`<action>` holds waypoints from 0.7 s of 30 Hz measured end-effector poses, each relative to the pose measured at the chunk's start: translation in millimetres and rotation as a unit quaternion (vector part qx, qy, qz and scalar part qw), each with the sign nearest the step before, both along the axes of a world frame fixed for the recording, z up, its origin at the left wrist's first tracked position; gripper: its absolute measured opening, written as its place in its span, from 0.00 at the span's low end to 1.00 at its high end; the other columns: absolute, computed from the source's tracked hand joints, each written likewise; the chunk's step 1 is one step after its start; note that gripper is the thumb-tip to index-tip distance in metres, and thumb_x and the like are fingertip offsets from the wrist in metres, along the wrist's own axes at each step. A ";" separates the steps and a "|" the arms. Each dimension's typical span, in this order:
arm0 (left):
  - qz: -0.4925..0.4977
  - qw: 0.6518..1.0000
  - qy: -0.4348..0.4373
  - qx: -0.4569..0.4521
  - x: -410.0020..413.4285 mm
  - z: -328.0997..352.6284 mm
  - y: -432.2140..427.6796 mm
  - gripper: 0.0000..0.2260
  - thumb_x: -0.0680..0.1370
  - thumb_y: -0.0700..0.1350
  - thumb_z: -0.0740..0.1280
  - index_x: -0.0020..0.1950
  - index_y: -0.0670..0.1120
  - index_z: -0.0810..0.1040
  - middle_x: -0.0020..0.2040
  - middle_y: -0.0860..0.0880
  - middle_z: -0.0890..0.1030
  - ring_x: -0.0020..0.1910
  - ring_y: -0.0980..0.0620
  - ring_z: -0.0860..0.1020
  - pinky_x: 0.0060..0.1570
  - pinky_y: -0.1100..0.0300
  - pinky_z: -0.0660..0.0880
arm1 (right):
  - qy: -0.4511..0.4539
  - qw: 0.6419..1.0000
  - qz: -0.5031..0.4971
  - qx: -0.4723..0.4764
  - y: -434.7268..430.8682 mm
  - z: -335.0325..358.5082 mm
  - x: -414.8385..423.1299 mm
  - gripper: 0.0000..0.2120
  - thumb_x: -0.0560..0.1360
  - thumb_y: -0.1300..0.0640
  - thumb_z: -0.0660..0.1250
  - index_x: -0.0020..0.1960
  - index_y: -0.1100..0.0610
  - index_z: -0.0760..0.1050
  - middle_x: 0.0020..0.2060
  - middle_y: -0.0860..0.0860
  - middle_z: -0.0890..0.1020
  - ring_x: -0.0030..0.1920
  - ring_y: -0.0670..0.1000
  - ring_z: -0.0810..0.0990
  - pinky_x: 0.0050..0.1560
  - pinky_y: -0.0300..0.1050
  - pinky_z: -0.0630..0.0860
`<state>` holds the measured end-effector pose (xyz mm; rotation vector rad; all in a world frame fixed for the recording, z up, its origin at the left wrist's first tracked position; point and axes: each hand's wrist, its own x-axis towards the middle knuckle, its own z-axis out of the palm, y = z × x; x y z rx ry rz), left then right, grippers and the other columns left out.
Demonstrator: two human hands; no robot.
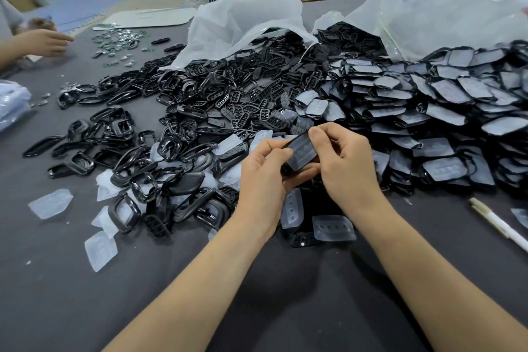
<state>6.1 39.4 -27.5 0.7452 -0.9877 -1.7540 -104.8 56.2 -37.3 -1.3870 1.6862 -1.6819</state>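
Clear pads (50, 203) and black frames (125, 206) lie loose on the left. In the middle, just above the table, the left hand (264, 171) pinches a black-and-clear piece (302, 150) from below. The right hand (345, 163) grips its top. This looks like the fitting step. Next, the clear part needs pressing flat all round. Then the piece can go on the pile (445, 123) at the right.

The one camera sits on the person's head and looks forward and down at the grey table (85, 308), and both arms come in from the bottom. It is close to the left hand (264, 177) and the right hand (345, 163) (they meet on a small black part (301, 151) near the middle). The wide view also takes in the heap of black parts (200, 100) behind them and the blue floor (77, 6) far off.
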 end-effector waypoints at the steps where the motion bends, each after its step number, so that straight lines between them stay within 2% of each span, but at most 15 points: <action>1: 0.000 1.000 0.002 0.001 0.1 0.0 -0.3 0.10 0.80 0.32 0.56 0.43 0.41 0.73 0.35 0.48 0.83 0.32 0.52 0.82 0.35 0.62 0.79 | 0.008 1.000 -0.003 -0.005 0.5 -0.1 0.4 0.09 0.80 0.58 0.62 0.43 0.60 0.77 0.35 0.59 0.80 0.37 0.63 0.78 0.40 0.60 0.76; 5: 0.004 1.000 0.007 0.006 0.6 -0.2 -2.2 0.10 0.80 0.32 0.56 0.42 0.40 0.73 0.34 0.48 0.82 0.31 0.52 0.82 0.33 0.62 0.79 | 0.033 0.999 -0.014 -0.014 1.8 0.3 2.0 0.08 0.80 0.59 0.62 0.43 0.59 0.76 0.33 0.56 0.79 0.35 0.58 0.77 0.38 0.56 0.74; 10: 0.011 1.000 0.000 -0.002 0.8 -1.4 -3.1 0.13 0.79 0.31 0.55 0.40 0.41 0.75 0.34 0.47 0.82 0.32 0.50 0.82 0.33 0.61 0.79 | 0.011 1.000 -0.003 -0.004 0.9 -1.1 2.2 0.09 0.80 0.58 0.62 0.43 0.59 0.76 0.32 0.53 0.76 0.34 0.58 0.75 0.38 0.61 0.76; 13: 0.022 0.999 -0.015 -0.027 0.1 -3.5 -3.0 0.14 0.78 0.31 0.55 0.39 0.41 0.76 0.34 0.47 0.82 0.31 0.50 0.82 0.33 0.61 0.79 | 0.004 1.000 0.004 -0.010 0.1 -2.8 2.1 0.10 0.80 0.57 0.61 0.43 0.60 0.76 0.33 0.57 0.78 0.36 0.62 0.77 0.39 0.63 0.76; 15: 0.031 0.998 -0.025 -0.050 0.4 -5.3 -2.8 0.13 0.79 0.32 0.56 0.40 0.42 0.76 0.34 0.47 0.83 0.31 0.50 0.82 0.32 0.61 0.79 | -0.007 1.000 0.009 -0.012 -0.6 -3.1 2.3 0.10 0.80 0.57 0.61 0.42 0.58 0.76 0.35 0.58 0.80 0.38 0.63 0.78 0.41 0.63 0.76; 19: 0.023 0.996 -0.034 -0.074 0.1 -7.5 -2.4 0.09 0.81 0.35 0.58 0.46 0.41 0.76 0.36 0.48 0.84 0.32 0.49 0.83 0.33 0.62 0.79 | -0.062 0.998 0.013 -0.004 -1.9 -3.1 0.8 0.12 0.79 0.55 0.61 0.38 0.51 0.76 0.34 0.50 0.81 0.40 0.59 0.82 0.44 0.64 0.78; 21: 0.012 0.997 -0.031 -0.075 -0.2 -7.0 -2.3 0.07 0.82 0.36 0.58 0.48 0.41 0.75 0.36 0.48 0.84 0.32 0.49 0.83 0.34 0.62 0.79 | -0.080 0.997 0.014 -0.003 -2.0 -3.5 -0.6 0.12 0.79 0.55 0.61 0.38 0.52 0.77 0.34 0.51 0.82 0.41 0.60 0.82 0.45 0.64 0.79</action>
